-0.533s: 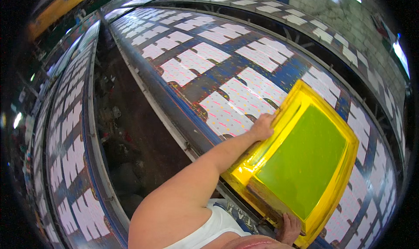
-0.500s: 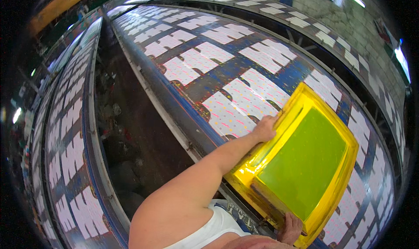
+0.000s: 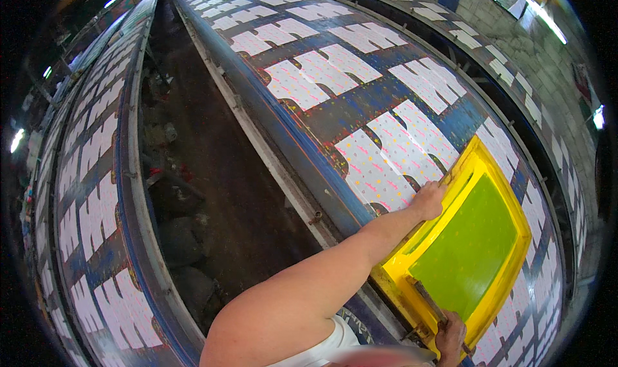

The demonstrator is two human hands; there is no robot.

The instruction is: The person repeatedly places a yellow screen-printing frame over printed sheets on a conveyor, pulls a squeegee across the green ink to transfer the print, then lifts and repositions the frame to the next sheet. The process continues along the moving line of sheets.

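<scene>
two long blue print tables [image 3: 360, 103] run off, lined with white cut pieces [image 3: 380, 161]; the yellow screen frame [image 3: 473, 251] lies flat near this end. left hand [image 3: 430, 200] grips its far edge, right hand [image 3: 450, 338] the near corner, both closed. seemingly positioning; next comes seating it squarely over a piece.

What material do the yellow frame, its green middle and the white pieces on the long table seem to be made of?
The yellow frame looks like wood or metal under thick glossy paint; the coating hides which. Its green panel seems a taut fine mesh: flat, matte, even colour. The white pieces look like cut fabric, thin and flat, with small printed dots. The table has a blue, paint-stained surface.
</scene>
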